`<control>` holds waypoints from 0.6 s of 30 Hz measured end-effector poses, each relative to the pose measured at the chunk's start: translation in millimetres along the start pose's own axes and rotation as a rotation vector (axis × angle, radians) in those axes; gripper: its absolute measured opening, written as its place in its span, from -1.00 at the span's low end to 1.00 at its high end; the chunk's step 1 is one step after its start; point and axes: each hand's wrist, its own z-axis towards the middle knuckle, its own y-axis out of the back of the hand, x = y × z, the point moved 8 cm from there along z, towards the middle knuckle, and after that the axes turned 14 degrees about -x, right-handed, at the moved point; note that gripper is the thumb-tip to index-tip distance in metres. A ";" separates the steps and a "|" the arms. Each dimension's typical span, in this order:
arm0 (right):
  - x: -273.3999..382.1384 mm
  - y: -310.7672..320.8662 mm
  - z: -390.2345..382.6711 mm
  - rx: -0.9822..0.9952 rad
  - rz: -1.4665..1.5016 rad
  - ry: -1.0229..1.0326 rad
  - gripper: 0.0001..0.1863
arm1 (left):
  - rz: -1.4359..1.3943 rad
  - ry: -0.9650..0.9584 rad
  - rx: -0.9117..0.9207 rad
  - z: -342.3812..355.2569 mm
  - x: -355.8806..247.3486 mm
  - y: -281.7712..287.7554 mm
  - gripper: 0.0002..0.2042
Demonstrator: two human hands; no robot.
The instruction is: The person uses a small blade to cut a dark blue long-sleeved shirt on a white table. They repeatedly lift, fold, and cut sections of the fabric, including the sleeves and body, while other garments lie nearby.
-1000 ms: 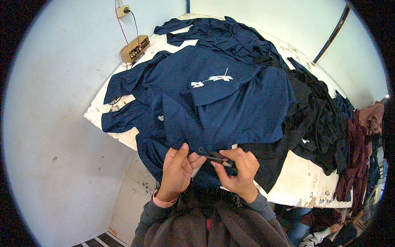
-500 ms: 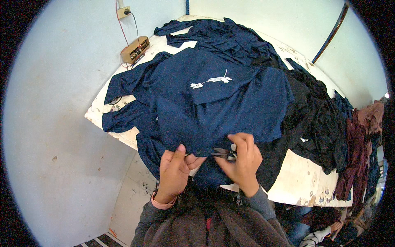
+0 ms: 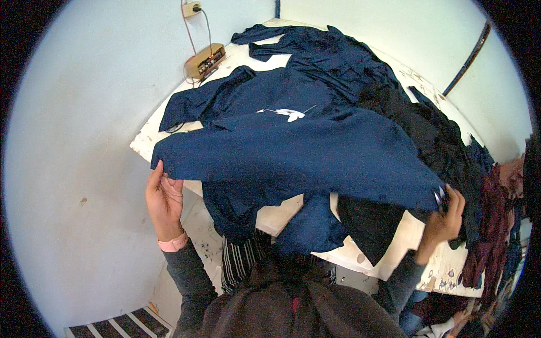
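Navy and broad, the garment point(image 3: 293, 158) spans the space between both hands, its lower edge running sideways over the front part of the table point(image 3: 418, 232). Bare table shows at the front right, beside black cloth point(image 3: 369, 225), and as a thin margin along the left edge. Open room lies left of the garment, out to the wall point(image 3: 84, 163); heaped black clothes point(image 3: 431, 135) crowd its right end. A white tag point(image 3: 292, 115) lies behind its upper edge.

The left hand point(image 3: 164, 197) pinches the garment's left corner, thumb up, fingers curled with the palm partly showing. The right hand point(image 3: 446, 218) is closed around snips point(image 3: 440, 196) at the garment's right end (blur hides whether the fingers grip the fabric too).

Both forearms rise from below and spread wide. The left wrist, with its pink band point(image 3: 173, 243), stands past the table's edge; the right hand is above the table, knuckles outward.
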 end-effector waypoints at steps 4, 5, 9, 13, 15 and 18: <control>-37.5 7.2 -35.8 0.299 -0.131 0.044 -0.67 | 0.067 0.010 -0.219 9.4 24.5 46.3 -0.74; -49.1 -1.0 -54.8 0.456 -0.168 0.031 -0.69 | -0.002 0.076 -0.180 10.0 36.8 58.7 -0.74; -43.3 -10.0 -109.4 0.964 0.195 -0.278 -0.49 | -0.187 0.187 -0.197 -14.6 69.3 43.0 -0.72; 36.8 1.1 -78.1 0.916 0.926 -0.710 -0.52 | -0.027 -0.011 -0.106 -46.8 87.4 49.9 -0.75; 70.7 5.7 -69.4 0.845 1.179 -0.775 -0.59 | 0.184 0.018 -0.162 -58.6 98.3 47.2 -0.75; 162.6 7.6 -53.9 0.958 1.281 -0.491 -0.69 | 0.197 0.108 -0.227 -70.2 98.8 16.1 -0.76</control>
